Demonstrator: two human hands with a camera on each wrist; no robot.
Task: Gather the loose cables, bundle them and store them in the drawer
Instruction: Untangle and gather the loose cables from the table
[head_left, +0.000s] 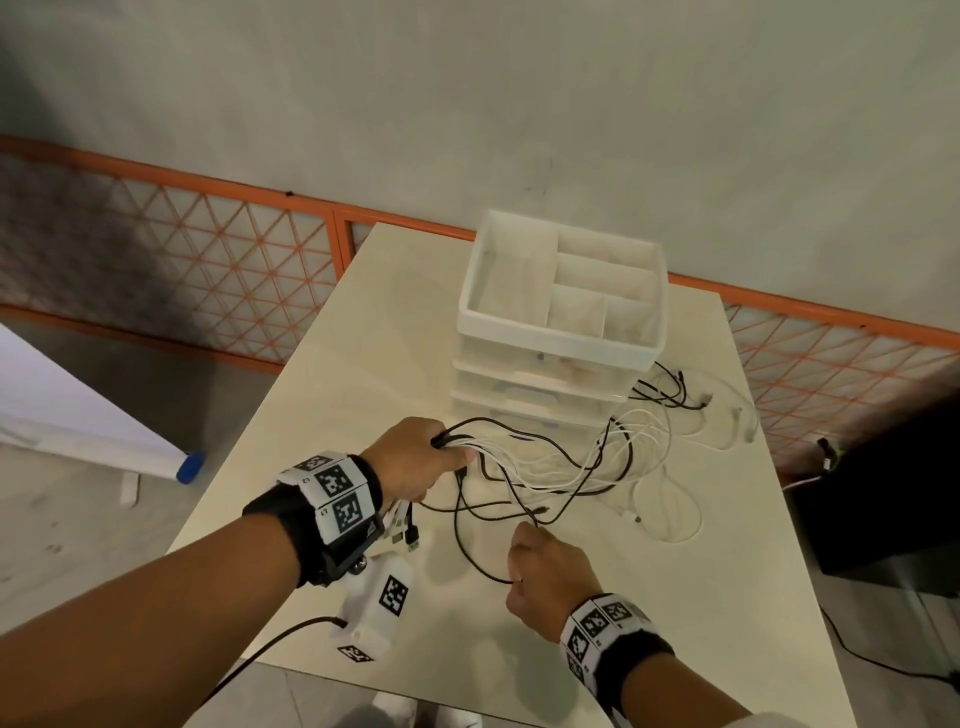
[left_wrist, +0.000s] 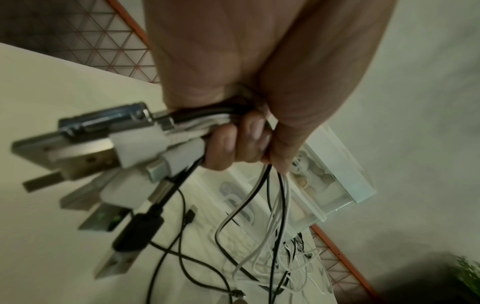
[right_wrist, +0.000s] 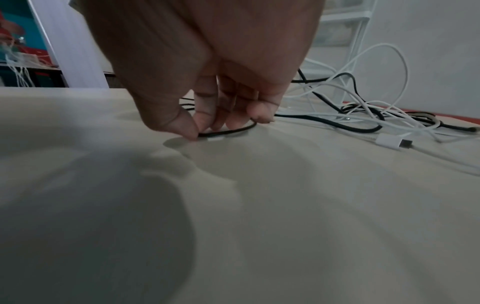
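My left hand (head_left: 415, 462) (left_wrist: 241, 144) grips a bunch of black and white cables near their plug ends; several USB plugs (left_wrist: 124, 164) stick out of the fist. The rest of the cables (head_left: 582, 462) trail in a tangle over the table towards the white drawer unit (head_left: 561, 332). My right hand (head_left: 540, 571) (right_wrist: 202, 127) is low on the table and pinches a black cable (right_wrist: 228, 130) between thumb and fingertips. The drawers of the unit look pushed in; its top tray is open with dividers.
A white device with black square markers (head_left: 382, 603) and a black lead lies at the table's (head_left: 675, 597) near left edge. An orange mesh fence (head_left: 208, 260) runs behind the table. A dark box (head_left: 883, 493) stands at the right.
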